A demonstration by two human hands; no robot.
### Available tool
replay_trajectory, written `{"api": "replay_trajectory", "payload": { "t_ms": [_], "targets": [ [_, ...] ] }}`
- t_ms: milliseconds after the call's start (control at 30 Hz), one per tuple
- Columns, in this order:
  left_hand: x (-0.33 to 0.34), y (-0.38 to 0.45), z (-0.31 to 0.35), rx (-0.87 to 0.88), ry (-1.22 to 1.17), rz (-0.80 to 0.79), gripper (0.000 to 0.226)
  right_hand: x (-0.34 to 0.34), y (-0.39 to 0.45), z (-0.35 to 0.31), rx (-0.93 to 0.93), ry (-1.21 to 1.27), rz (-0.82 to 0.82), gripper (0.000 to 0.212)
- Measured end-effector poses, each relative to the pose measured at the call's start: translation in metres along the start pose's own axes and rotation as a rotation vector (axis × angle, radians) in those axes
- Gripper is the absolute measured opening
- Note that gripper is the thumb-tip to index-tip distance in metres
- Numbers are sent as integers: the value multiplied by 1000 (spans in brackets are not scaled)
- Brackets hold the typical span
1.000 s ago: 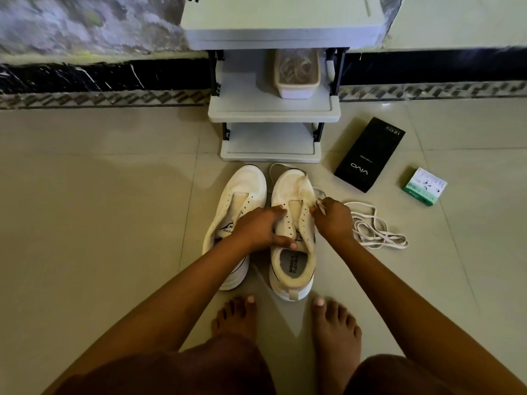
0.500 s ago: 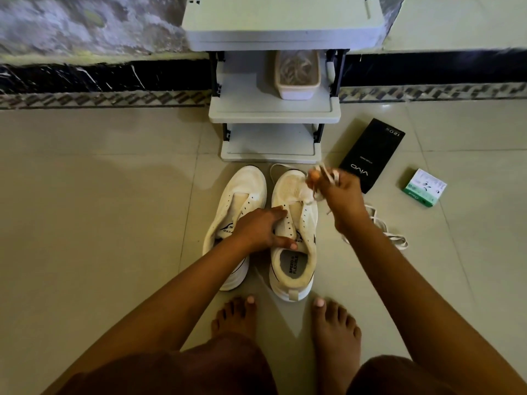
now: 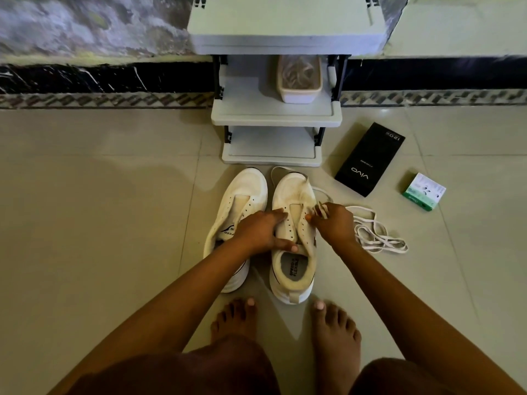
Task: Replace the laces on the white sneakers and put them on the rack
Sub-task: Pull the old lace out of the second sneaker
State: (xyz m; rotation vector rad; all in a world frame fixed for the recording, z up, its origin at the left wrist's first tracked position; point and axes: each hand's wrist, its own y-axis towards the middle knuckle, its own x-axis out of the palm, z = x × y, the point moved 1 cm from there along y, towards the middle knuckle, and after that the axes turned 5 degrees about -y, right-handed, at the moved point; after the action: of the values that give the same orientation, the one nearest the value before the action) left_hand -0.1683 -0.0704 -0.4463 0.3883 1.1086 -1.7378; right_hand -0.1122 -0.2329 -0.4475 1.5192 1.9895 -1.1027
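Frame centre: left hand [image 3: 261, 232] pressed open on right sneaker [image 3: 293, 238]; right hand [image 3: 332, 223] pinched lace [image 3: 323, 208] at eyelets. Lace prob. limp, light; best held nr tip.

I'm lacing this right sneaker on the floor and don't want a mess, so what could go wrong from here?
1. The loose lace lies piled beside the right hand; pulling it through could knot it.
2. The left hand only presses on the sneaker; a hard tug might shift it.
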Motion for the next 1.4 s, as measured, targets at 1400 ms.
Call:
{"api": "replay_trajectory", "payload": {
  "t_ms": [1400],
  "targets": [
    [0,-2,4,30,21,30,92,-1,10,-3,-154,-174,-77,29]
  ]
}}
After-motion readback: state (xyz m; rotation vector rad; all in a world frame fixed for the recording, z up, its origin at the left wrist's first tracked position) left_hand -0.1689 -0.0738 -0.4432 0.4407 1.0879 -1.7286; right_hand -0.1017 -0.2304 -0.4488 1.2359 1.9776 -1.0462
